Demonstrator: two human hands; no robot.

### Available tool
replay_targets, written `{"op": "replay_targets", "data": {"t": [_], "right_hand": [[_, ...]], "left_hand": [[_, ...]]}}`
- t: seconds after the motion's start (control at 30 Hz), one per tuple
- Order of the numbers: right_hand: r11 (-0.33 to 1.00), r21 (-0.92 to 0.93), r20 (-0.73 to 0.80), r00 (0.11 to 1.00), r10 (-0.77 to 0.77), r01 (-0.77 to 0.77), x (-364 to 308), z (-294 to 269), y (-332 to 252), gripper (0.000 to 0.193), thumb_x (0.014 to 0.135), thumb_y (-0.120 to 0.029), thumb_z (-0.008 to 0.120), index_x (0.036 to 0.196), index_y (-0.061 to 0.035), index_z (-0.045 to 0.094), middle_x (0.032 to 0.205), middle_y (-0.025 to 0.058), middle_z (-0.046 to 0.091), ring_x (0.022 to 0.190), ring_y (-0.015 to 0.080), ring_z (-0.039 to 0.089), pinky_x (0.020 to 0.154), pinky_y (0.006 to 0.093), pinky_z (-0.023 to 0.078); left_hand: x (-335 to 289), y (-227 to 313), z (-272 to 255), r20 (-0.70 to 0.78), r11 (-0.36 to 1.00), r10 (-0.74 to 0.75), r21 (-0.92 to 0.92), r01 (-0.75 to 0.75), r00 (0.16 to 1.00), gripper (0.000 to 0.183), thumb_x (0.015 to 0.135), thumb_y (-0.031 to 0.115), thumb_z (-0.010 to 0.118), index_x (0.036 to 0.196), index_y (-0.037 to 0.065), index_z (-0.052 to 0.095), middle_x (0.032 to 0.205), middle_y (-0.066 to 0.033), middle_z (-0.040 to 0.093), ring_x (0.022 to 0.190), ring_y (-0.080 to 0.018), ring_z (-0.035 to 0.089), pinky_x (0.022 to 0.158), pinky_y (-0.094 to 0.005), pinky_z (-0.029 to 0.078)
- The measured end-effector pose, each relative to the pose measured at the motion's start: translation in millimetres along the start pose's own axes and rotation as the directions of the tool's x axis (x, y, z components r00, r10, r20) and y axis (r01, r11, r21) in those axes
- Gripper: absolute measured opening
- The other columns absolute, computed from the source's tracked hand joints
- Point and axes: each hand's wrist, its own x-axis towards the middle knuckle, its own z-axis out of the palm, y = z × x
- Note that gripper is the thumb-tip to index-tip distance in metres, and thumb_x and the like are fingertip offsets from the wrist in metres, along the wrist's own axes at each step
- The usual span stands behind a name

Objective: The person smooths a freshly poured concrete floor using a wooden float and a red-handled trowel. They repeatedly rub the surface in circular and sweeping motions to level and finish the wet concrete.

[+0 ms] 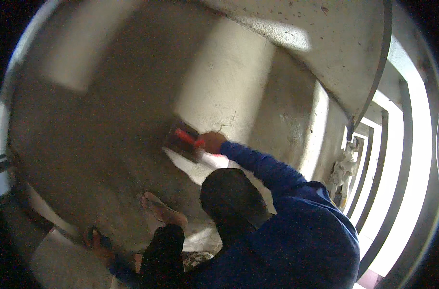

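My right hand (213,141), at the end of a blue sleeve, is closed on the red handle of a plastering trowel (174,146). The trowel's dark, flat rectangular blade lies at the grey cement floor (108,130) and is a little blurred. At the lower left, my left hand (100,251) is low by the floor's pale edge. Its fingers curl round a small dark thing, too dim to name. A bare foot (164,212) and bent knees in dark trousers stand between the hands.
A curved pale wall or slab (325,43) rises along the upper right. Bright openings between bars (395,130) line the right side. A crumpled whitish thing (344,168) sits near them. Bands of sunlight cross the floor, and a pale block (60,260) is at the lower left.
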Motion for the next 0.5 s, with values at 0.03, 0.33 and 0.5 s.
{"op": "replay_targets", "data": {"t": [0.03,0.33,0.5], "right_hand": [[0.999,-0.033,-0.09,0.996,0.002,-0.005,12,-28,18,0.034,0.081,-0.031,0.057,0.112,-0.0198,0.066,0.101,0.0133,0.069,0.095,0.0353,0.066,0.083,0.0483,0.052],[0.945,-0.222,-0.397,0.907,0.139,-0.242,149,-228,118,0.036,0.082,-0.036,0.06,0.111,-0.0154,0.066,0.108,0.0125,0.068,0.103,0.0324,0.064,0.089,0.0444,0.051],[0.943,-0.304,-0.288,0.956,0.047,-0.138,157,-180,99,0.035,0.084,-0.037,0.058,0.108,-0.0139,0.067,0.106,0.0146,0.068,0.099,0.0328,0.066,0.086,0.0458,0.053]], "left_hand": [[3,-3,-4,0.04,0.997,0.034,-0.066,-0.032,0.999,0.054,0.089,0.034,0.063,0.133,0.007,0.05,0.128,-0.015,0.054,0.117,-0.0271,0.049,0.1,-0.0405,0.037],[8,-100,-70,0.133,0.805,0.548,0.184,-0.564,0.825,0.055,0.088,0.03,0.063,0.135,0.006,0.048,0.131,-0.0143,0.052,0.117,-0.0294,0.049,0.1,-0.0446,0.038],[14,-106,-77,0.121,0.973,0.206,0.076,-0.216,0.971,0.056,0.089,0.033,0.063,0.134,0.003,0.048,0.133,-0.016,0.051,0.117,-0.0301,0.049,0.1,-0.0452,0.04]]}}
